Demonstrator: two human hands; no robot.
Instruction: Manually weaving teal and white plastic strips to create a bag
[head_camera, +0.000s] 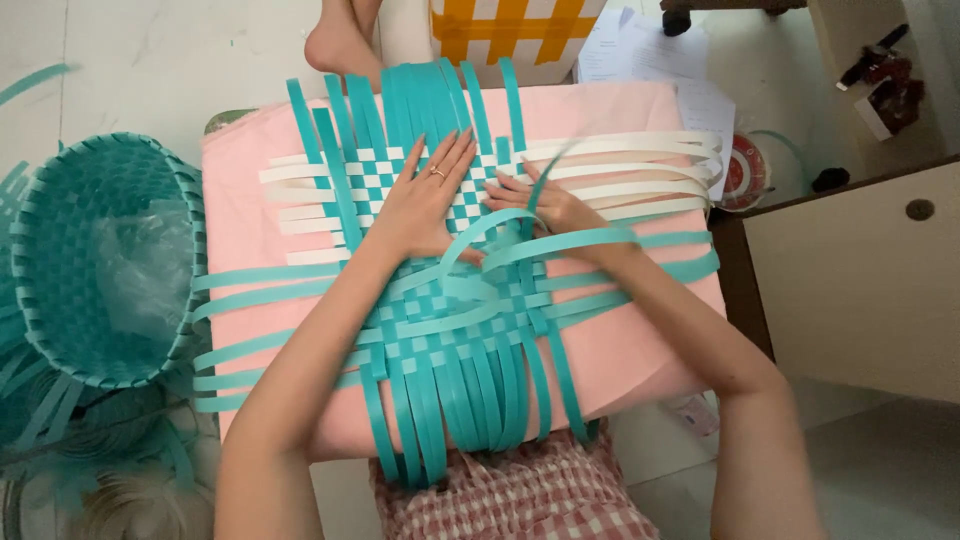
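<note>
On the pink cloth-covered worktop (250, 180), seen from the head camera, lies a flat woven mat of teal and white plastic strips (440, 300), its loose ends fanning out past every edge. The left hand (425, 200) rests flat on the white-and-teal checkered part, fingers spread wide and pressing down, a ring on one finger; it grips nothing. The right hand (545, 205) sits just beside it on the weave, its grip pinching a loose teal plastic strip (560, 243) that arcs up and curls across the mat toward the left forearm. Motion blur hides exactly how the right fingers close on it.

To the left, on the floor, stands a finished round teal woven basket (90, 260) with clear plastic film inside, and coils of spare strip lie below it. A yellow-and-white woven box (510, 30) and a bare foot (340, 45) show beyond the far edge of the worktop, with sheets of white paper (650, 50) to the right. A beige cabinet (860, 290) stands at the right.

As a judgement: the springy strip could flick free of the pinch or kink where it bends sharply, and if the flat hand lifts, the neighbouring loose strips may slide and open gaps in the checkered pattern.
</note>
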